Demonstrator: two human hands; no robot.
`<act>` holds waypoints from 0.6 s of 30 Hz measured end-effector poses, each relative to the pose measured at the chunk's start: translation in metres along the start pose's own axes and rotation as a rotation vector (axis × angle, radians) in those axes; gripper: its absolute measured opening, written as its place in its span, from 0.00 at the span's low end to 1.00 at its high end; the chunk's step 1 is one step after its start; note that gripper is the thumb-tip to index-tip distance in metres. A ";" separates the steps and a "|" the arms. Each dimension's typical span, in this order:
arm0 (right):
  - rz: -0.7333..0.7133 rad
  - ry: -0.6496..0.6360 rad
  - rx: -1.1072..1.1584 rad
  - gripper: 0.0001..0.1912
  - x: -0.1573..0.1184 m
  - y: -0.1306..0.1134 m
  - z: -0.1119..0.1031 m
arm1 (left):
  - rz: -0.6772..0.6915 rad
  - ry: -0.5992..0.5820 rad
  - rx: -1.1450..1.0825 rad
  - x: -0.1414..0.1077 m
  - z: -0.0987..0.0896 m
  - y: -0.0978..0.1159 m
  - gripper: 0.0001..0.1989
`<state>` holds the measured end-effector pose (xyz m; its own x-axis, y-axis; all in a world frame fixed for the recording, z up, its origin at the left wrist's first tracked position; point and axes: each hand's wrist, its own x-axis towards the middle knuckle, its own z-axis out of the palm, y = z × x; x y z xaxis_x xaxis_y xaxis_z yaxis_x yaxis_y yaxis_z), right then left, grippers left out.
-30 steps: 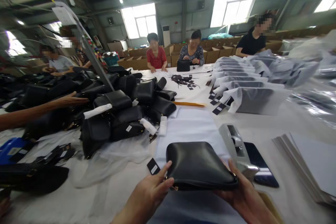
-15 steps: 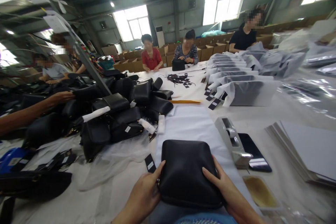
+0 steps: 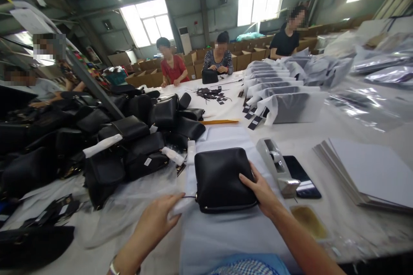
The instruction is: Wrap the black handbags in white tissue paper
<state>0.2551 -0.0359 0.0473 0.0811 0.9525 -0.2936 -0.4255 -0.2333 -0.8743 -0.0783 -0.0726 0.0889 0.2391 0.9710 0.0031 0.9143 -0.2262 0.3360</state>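
A black leather handbag (image 3: pixel 224 180) stands on white wrapping paper (image 3: pixel 206 240) in front of me. My right hand (image 3: pixel 261 189) grips its right side, thumb on the front face and fingers round the edge. My left hand (image 3: pixel 158 219) is off the bag, to its lower left. A thin dark cord (image 3: pixel 190 197) stretches from the bag's left corner to my left fingertips, which appear to pinch it; whatever hangs at its end is hidden by the hand.
Black bags (image 3: pixel 109 172) are heaped on the left. On the right are a tape dispenser (image 3: pixel 279 167), a phone (image 3: pixel 301 176), a shallow dish (image 3: pixel 308 222) and stacked boards (image 3: pixel 364 172). Wrapped bags (image 3: pixel 297 105) stand in a row farther back. Several people sit or stand around the table.
My left hand has let go of the bag's left side and moved left to the cord. The bag has moved up, farther from me. The co-worker's arm at left has withdrawn.
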 end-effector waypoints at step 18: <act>-0.220 0.075 -0.445 0.38 0.026 0.036 -0.017 | 0.284 0.121 0.291 0.017 0.024 0.048 0.25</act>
<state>0.2569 -0.0228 0.0018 0.1973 0.9756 -0.0965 0.0333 -0.1051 -0.9939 -0.0228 -0.0686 0.0826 0.4701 0.8653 0.1738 0.8762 -0.4812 0.0258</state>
